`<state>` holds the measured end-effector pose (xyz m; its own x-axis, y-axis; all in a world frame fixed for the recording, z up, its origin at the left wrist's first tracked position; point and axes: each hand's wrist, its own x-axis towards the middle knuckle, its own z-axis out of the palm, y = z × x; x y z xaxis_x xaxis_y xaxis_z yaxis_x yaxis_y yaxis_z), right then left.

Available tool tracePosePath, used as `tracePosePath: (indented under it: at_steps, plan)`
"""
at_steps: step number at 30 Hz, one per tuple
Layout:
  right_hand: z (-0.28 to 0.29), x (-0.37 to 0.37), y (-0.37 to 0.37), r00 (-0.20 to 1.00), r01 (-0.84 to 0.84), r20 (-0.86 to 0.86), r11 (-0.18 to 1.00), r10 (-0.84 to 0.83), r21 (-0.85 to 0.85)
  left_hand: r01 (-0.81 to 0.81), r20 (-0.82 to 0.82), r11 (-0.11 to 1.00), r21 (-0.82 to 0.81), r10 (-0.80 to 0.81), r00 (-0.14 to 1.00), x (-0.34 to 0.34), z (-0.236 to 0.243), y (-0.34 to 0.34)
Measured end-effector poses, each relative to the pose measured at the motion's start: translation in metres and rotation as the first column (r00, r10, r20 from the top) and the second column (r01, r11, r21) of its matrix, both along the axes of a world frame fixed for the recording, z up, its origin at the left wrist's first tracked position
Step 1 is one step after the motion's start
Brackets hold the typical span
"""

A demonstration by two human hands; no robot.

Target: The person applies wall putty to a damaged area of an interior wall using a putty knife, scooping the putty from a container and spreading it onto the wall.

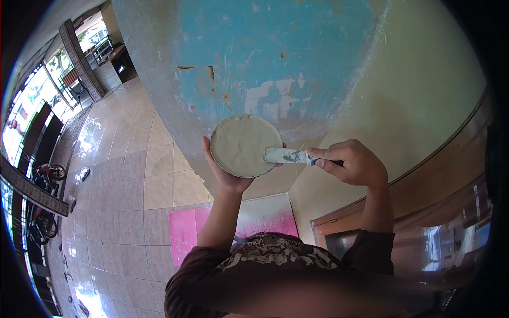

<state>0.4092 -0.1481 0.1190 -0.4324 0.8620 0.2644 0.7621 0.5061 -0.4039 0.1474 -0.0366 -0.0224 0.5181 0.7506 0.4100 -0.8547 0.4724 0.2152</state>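
Note:
My left hand point(229, 177) is wrapped round the underside and side of a round tub point(239, 142) filled with pale, smooth filler paste. Its fingertips show at the tub's far right edge. In my right hand point(351, 161) is a putty knife point(289, 156), gripped by its dark handle, its blade smeared with paste and its tip on the paste at the tub's right side. Beyond the tub stands a wall point(275, 47) with worn blue paint, chipped spots and white filler patches point(268, 95).
A pink sheet point(183, 233) lies on the floor at the wall's foot. Tiled floor point(124, 191) stretches to the left, towards parked motorcycles point(45, 220). On the right are a pale green wall point(419, 95) and a brown wooden frame point(424, 169) with glass.

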Motion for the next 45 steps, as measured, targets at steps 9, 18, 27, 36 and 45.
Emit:
tracePosePath:
  at_steps: [9,18,27,36,45]
  plan:
    - [0.011,-0.003,0.001,0.997,0.009,0.078,1.0,-0.009,0.008,-0.047,-0.092,0.996,-0.082,0.04,0.995,-0.005,0.003,0.0]
    - [0.03,-0.008,0.0,0.997,0.062,0.047,0.997,-0.06,-0.043,-0.056,-0.046,0.994,-0.097,0.052,0.998,-0.01,0.002,-0.003]
    - [0.04,-0.017,0.006,0.988,0.09,0.128,0.996,-0.087,-0.017,-0.013,0.014,0.996,-0.094,0.014,1.0,-0.014,0.001,0.0]
    - [0.046,-0.016,0.013,0.987,0.124,0.109,0.991,-0.117,-0.057,-0.033,-0.035,0.995,-0.095,0.03,0.999,-0.017,-0.003,0.006]
    - [0.037,-0.011,0.029,0.995,0.082,0.073,0.987,-0.072,-0.141,0.042,0.063,0.996,-0.08,-0.037,0.997,-0.018,-0.007,0.013]
